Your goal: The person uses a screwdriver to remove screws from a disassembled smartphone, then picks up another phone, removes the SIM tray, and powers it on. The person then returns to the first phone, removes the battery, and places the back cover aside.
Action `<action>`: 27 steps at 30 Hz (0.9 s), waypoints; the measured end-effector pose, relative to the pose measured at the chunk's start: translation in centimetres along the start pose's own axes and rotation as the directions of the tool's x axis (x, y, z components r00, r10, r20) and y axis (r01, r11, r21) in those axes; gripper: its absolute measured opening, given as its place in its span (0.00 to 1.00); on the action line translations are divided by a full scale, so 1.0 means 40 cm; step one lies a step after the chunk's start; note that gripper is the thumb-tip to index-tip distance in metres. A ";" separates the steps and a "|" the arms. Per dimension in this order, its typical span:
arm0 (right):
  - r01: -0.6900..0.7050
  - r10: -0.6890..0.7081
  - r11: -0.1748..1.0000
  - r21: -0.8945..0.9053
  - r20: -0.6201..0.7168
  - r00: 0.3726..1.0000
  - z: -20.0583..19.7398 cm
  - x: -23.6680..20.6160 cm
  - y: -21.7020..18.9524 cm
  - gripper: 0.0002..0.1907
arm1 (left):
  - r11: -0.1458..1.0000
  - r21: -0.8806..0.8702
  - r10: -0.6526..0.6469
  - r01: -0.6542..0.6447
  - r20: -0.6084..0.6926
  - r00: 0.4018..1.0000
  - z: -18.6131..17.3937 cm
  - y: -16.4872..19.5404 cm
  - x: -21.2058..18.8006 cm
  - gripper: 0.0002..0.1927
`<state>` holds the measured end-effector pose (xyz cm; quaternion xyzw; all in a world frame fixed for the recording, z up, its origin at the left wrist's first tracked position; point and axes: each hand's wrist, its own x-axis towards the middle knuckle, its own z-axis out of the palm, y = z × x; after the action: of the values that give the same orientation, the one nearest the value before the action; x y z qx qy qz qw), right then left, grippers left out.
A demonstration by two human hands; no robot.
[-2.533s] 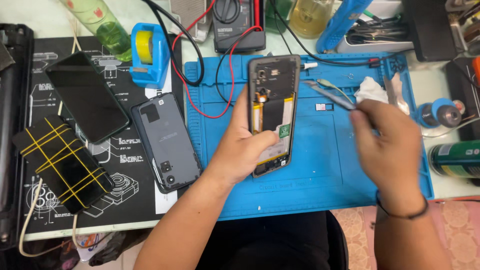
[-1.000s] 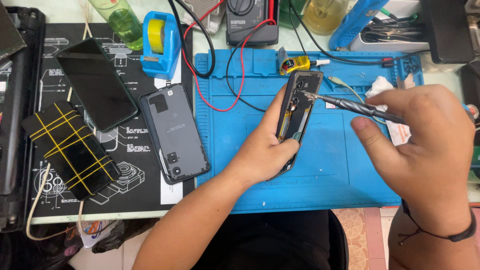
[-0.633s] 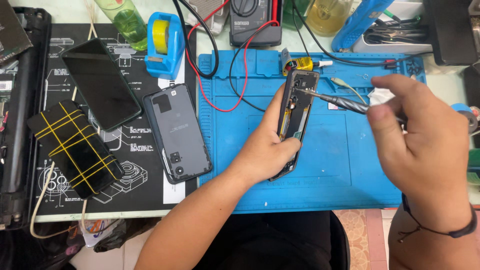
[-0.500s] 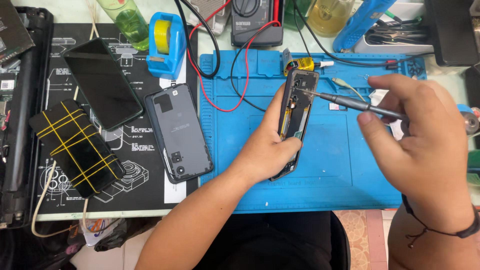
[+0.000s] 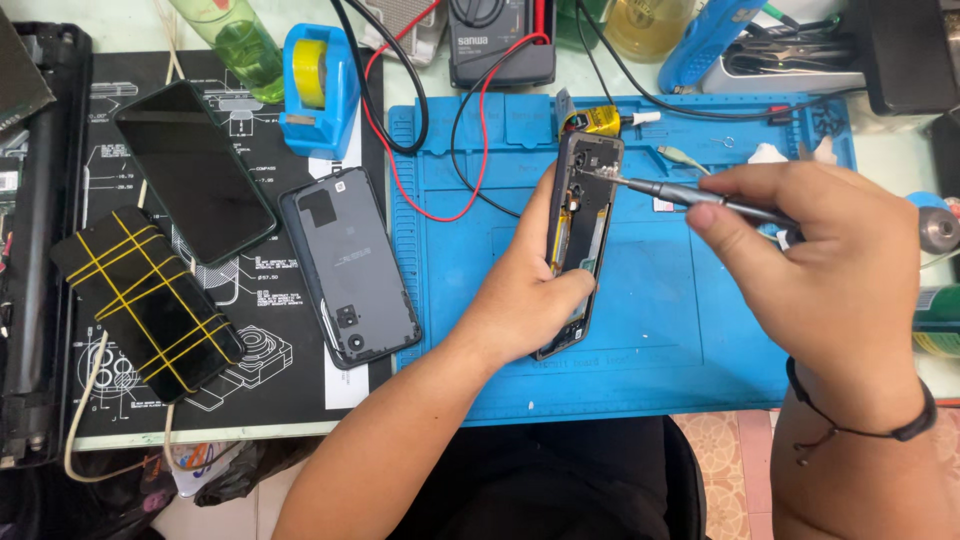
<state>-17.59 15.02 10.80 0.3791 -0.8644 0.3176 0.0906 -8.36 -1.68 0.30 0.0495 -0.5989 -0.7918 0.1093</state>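
Over the blue mat, the left hand grips the opened phone tilted on edge; the right hand pinches a screwdriver, tip near the phone's top. Keep the driver square and press lightly.

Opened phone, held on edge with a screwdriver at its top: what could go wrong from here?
The left hand holds the phone tilted on its edge, so it may slip. The screwdriver tip sits among exposed parts; a slip by the right hand could scratch them. A loosened screw could roll off the blue mat.
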 end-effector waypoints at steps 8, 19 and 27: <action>-0.192 0.255 0.889 0.415 -0.101 0.962 0.010 -0.057 0.073 0.10 | 0.997 0.059 0.051 -0.047 -0.057 0.997 -0.010 0.004 0.005 0.49; -0.448 0.433 0.882 0.148 0.122 0.893 0.176 -0.054 0.240 0.14 | 0.895 -0.350 0.080 -0.276 -0.483 0.872 -0.103 0.137 0.020 0.40; -0.441 0.398 0.848 0.295 0.196 0.896 0.124 -0.068 0.242 0.12 | 0.860 -0.368 0.101 -0.352 -0.555 0.826 -0.108 0.172 0.009 0.37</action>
<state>-22.18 18.51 1.21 0.2101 -0.8641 0.4460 -0.1016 -7.03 -7.62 5.72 0.1597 -0.3459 -0.8471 0.3705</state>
